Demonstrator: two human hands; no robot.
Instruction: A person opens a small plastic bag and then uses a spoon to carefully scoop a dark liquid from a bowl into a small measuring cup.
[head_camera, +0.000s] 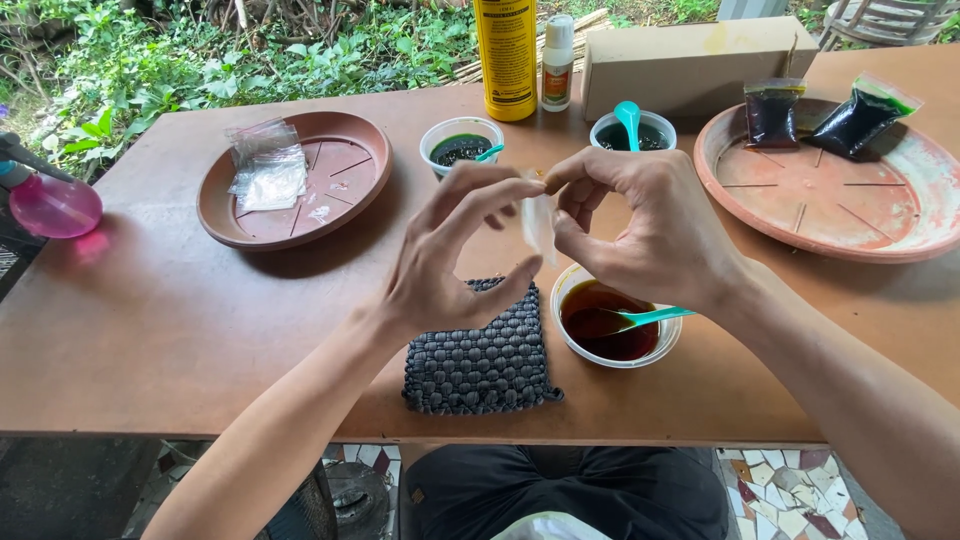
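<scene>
Above brown table (160, 330), 2 hands' (450, 265) (650, 225) fingertip grip pinches small clear bag (538, 225).

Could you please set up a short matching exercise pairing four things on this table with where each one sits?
Things:
1. small clear bag
2. teal spoon
3. stack of empty clear bags
4. two filled dark bags

Places:
A. on the brown tray at the left
B. in the cup of brown liquid
C. pinched between the left hand and right hand
D. on the terracotta tray at the right

Pairs: 1-C, 2-B, 3-A, 4-D
</scene>
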